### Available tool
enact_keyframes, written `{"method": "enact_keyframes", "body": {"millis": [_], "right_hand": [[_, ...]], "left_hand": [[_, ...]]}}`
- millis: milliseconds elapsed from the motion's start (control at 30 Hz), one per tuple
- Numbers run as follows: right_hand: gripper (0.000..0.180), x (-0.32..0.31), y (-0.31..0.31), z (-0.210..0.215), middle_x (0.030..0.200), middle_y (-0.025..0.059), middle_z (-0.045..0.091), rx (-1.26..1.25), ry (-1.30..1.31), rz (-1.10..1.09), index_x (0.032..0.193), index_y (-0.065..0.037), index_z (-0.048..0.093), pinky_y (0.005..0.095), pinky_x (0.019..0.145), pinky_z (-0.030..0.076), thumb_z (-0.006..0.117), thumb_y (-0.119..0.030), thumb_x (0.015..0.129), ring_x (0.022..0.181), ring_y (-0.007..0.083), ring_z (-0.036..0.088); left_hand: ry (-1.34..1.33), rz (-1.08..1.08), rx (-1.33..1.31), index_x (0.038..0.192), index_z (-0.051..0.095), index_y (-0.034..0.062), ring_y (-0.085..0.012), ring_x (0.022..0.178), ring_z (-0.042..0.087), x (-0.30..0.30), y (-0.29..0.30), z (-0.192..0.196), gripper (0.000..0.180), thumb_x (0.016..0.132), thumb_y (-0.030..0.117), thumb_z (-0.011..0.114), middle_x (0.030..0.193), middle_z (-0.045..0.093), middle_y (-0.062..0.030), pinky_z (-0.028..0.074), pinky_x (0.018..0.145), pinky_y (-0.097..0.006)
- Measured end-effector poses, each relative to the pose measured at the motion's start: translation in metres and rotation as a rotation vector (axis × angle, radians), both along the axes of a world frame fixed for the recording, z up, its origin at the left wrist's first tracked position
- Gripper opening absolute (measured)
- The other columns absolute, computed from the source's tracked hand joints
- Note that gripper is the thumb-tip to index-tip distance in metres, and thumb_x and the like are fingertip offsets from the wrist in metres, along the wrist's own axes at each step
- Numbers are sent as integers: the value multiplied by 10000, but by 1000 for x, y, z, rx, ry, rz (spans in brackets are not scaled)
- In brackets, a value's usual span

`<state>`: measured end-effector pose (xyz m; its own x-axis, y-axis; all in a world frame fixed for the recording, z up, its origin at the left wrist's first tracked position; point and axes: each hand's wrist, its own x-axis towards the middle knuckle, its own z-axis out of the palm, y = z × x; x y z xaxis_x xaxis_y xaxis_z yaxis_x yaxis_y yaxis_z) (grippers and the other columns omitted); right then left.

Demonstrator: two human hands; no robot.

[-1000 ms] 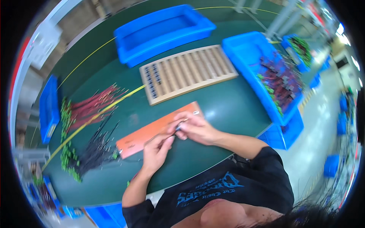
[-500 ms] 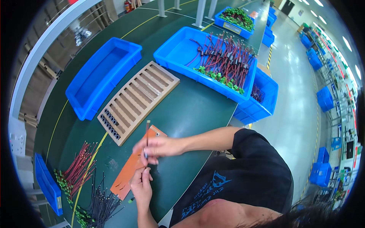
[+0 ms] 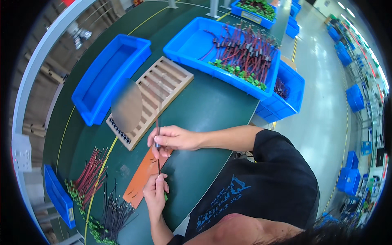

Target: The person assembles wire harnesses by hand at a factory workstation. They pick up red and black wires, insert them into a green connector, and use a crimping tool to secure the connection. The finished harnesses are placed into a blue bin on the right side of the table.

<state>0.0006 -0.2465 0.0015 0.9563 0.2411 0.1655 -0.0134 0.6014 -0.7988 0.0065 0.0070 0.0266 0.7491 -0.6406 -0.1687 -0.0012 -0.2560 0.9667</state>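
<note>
Both hands, left and right, pinch a wire; a loosened grip could drop it onto the counter.

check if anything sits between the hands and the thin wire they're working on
Nothing visible does: the right hand and left hand both already pinch the thin dark wire, stretched between them above the orange mat.

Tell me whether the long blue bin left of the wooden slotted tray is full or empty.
Empty. The long blue bin shows only its bare blue floor, unlike the bin of wires beyond the wooden slotted tray.
</note>
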Motion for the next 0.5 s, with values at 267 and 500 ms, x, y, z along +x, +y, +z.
{"method": "enact_keyframes", "body": {"millis": [267, 500], "right_hand": [[296, -4, 25, 4, 1073, 118, 678, -111, 87, 156, 1302, -18, 550, 319, 815, 566, 454, -230, 1118, 902, 156, 668], [250, 9, 39, 16, 1094, 132, 686, 12, 118, -18, 1256, -28, 562, 317, 864, 582, 472, -211, 1112, 929, 159, 686]], "left_hand": [[93, -3, -15, 1139, 650, -33, -98, 628, 593, 1, 10, 7, 187, 1053, 116, 575, 741, 614, -26, 472, 578, -243], [-5, 223, -347, 1248, 633, -32, -166, 976, 667, 12, 56, 14, 376, 889, -93, 726, 1202, 592, -100, 589, 832, -304]]}}
